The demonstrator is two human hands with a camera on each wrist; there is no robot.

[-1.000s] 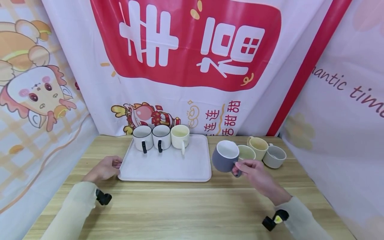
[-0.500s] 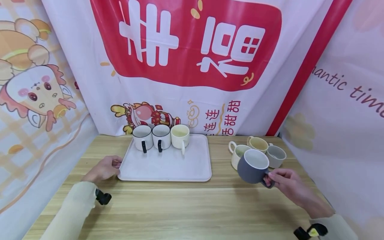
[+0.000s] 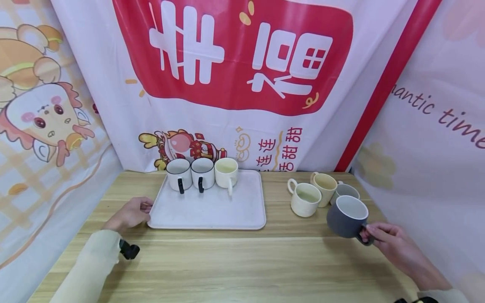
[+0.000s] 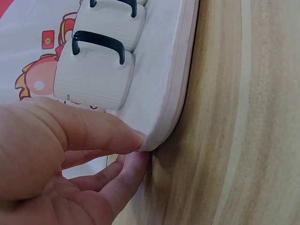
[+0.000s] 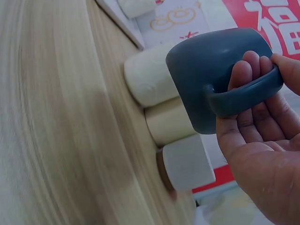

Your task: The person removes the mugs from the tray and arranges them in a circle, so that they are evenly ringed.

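Observation:
My right hand (image 3: 401, 248) grips the handle of a dark grey mug (image 3: 342, 221) with a white inside. The mug hangs above the table at the right, in front of a light grey mug (image 3: 345, 191) that it partly covers. In the right wrist view, curled fingers pass through the loop of the mug's handle (image 5: 246, 98). At the left, my left hand (image 3: 132, 213) pinches the near left corner of a white tray (image 3: 212, 212), thumb above and fingers below in the left wrist view. Two white mugs (image 3: 179, 173) with black handles and a cream mug (image 3: 226, 172) stand along the tray's back.
Right of the tray, a cream mug (image 3: 305, 200) and a pale yellow mug (image 3: 324, 187) stand close together on the wooden table (image 3: 227, 265). Printed cloth (image 3: 246, 143) hangs behind the table and along both sides.
My right hand has carried the dark grey mug rightward and toward me, from beside the tray, uncovering the cream mug on the table. My left hand and the tray have stayed put.

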